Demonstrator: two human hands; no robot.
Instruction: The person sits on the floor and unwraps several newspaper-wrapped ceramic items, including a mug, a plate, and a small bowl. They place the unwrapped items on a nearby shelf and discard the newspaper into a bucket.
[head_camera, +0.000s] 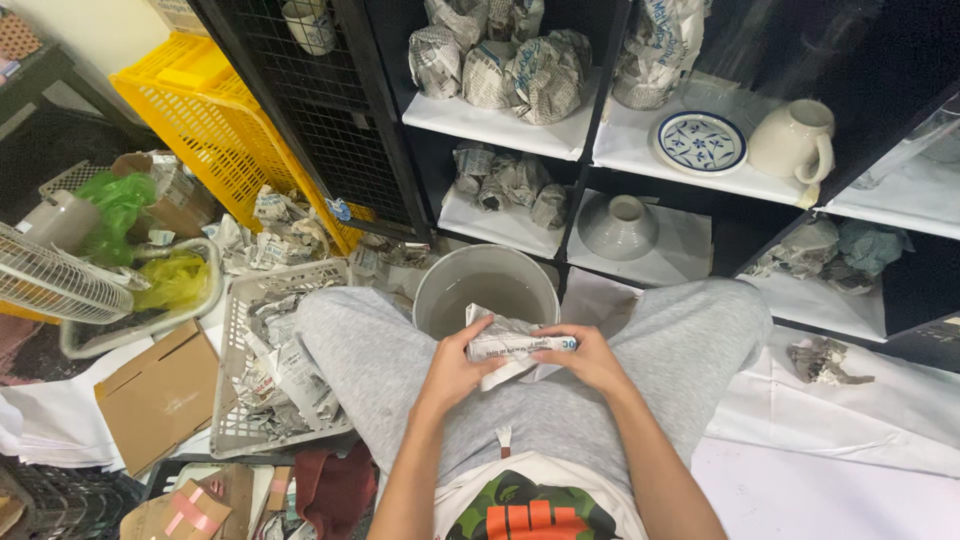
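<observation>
Newsprint, crumpled and grey, wraps the small bundle (510, 345) that both hands hold over the person's lap, just in front of a round grey plastic bucket (487, 285) standing between the knees. The left hand (452, 368) curls around the bundle's near left end, fingers closed on the paper and thumb pressed on top. The right hand (583, 357) grips the right end, fingers bent over the edge and thumb along the upper side. What the paper covers is hidden.

The person sits in light grey trousers (380, 360), legs spread. To the left lies a pale plastic basket (232, 400) filled with loose newspaper scraps, and beyond it a yellow plastic crate (215, 110) leans against a black wire rack (320, 110). Ahead, black shelving with white boards (500, 128) carries more newspaper-wrapped bundles (545, 75), a blue-and-white patterned plate (700, 143), a cream ceramic mug (795, 140) just beside it, and a grey ceramic bowl (618, 225) turned upside down on the lower board. A torn wad of paper (825, 360) rests on the white sheet at the right.
</observation>
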